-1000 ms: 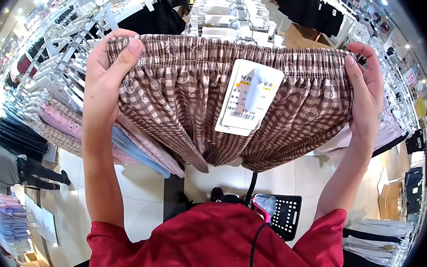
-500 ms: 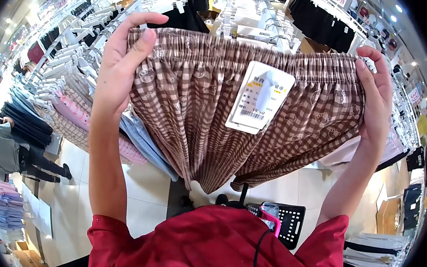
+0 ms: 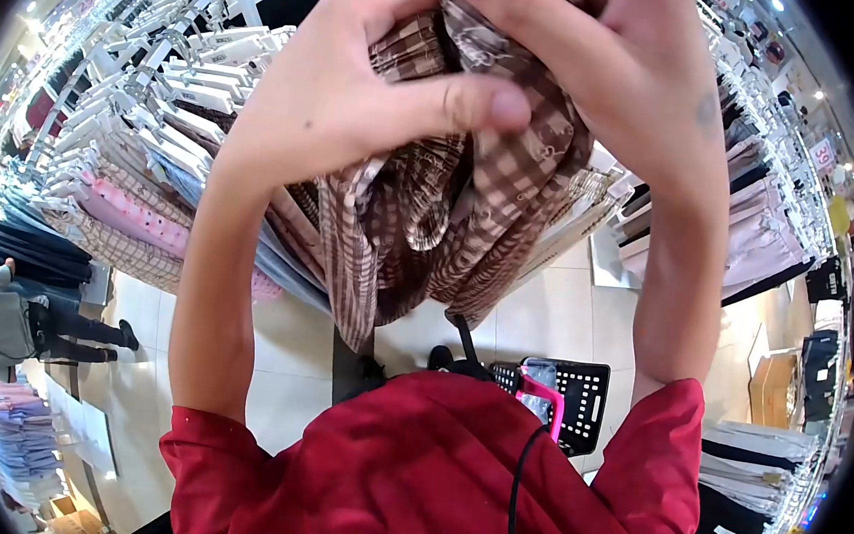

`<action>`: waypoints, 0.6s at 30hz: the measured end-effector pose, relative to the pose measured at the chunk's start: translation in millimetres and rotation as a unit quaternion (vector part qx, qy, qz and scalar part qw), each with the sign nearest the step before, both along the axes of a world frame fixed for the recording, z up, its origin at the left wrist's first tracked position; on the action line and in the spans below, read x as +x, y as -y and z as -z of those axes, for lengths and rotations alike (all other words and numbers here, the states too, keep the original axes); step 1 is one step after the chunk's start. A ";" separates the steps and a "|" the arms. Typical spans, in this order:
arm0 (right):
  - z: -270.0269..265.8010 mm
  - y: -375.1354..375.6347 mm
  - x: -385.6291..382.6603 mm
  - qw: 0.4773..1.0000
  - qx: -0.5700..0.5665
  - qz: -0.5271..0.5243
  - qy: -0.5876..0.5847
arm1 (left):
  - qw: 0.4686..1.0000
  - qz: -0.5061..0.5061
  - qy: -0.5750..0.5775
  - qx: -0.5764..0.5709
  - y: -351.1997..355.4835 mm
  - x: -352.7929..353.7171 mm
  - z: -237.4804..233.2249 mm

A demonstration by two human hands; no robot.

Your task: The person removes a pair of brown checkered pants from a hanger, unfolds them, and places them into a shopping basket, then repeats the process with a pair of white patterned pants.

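Since half a second ago, my left hand (image 3: 336,84) and right hand (image 3: 618,66) have swung inward toward each other, so the brown gingham elastic-waist bottoms (image 3: 508,188), spread wide before, are now folded and bunched between them. At the far left of my head view, a person in a grey top (image 3: 2,319) stands beside hanging dark trousers (image 3: 37,251). Next come rows of garments on white hangers, among them a pink dotted pair of bottoms (image 3: 135,219). My left hand grips the gathered cloth, thumb laid across its front and fingertips hidden behind it. I have the gingham bottoms hanging in the air at upper centre, their creased lower edges drooping toward the red shirt (image 3: 431,468). Below and to their right, a black perforated shopping basket (image 3: 584,410) shows beside a pink-edged object (image 3: 557,408) I cannot identify. My right hand grips the top of the bunch, thumb over the fabric; the upper border cuts off its other fingers. Farther right I see lilac bottoms (image 3: 761,228) on a rack, a "39" sign (image 3: 823,154) above them and a cardboard box (image 3: 773,395) lower down.
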State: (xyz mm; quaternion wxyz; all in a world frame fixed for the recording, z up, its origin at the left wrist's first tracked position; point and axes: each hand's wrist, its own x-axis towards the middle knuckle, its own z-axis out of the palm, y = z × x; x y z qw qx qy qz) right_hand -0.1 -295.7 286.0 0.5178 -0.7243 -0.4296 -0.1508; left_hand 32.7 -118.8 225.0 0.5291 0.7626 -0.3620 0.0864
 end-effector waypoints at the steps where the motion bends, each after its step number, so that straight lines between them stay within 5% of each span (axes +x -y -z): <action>1: 0.1 -3.6 0.3 1.000 -0.006 0.005 0.002 | 0.997 -0.028 0.067 -0.017 5.2 2.2 0.0; 5: 15.2 -6.9 5.6 0.999 0.014 0.037 -0.035 | 0.997 -0.047 -0.030 -0.050 -18.8 0.4 -9.3; 8: 26.9 -9.6 4.1 0.956 0.120 0.030 -0.267 | 0.995 -0.064 0.042 -0.071 -20.2 1.9 -17.3; 10: 84.1 -7.1 38.2 0.967 0.169 -0.093 -0.164 | 0.988 -0.043 0.060 -0.132 -31.7 16.3 -24.6; 11: 97.5 -14.3 31.6 0.975 0.165 0.006 -0.148 | 0.987 -0.044 0.065 -0.142 -35.6 18.0 -33.1; 14: 116.4 -25.5 25.3 0.969 -0.013 -0.019 -0.247 | 0.982 -0.041 0.072 -0.172 -48.4 7.6 -52.4; 18: 178.7 -44.5 24.3 0.976 0.044 -0.035 -0.212 | 0.957 -0.246 0.079 -0.132 -113.0 22.6 -58.5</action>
